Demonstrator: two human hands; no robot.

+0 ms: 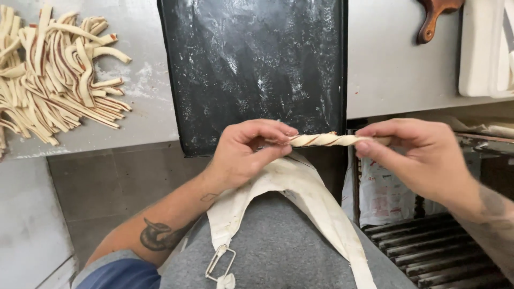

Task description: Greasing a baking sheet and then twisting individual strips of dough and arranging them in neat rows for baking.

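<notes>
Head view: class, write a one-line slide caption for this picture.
Left hand and right hand hold a twisted dough strip by its ends before a floured black tray.

Even, fairly bright indoor light falls from above, soft and without hard shadows. The grey bench (391, 59) reflects a mild sheen, and the dark baking tray (251, 69) shows faint glare on its floury surface. Both hands (243, 152) are reasonably sharp, with slight softness at the fingertips, perhaps from motion. The wide lens bends lines near the frame edges. The lower right corner is dim and murky.
</notes>
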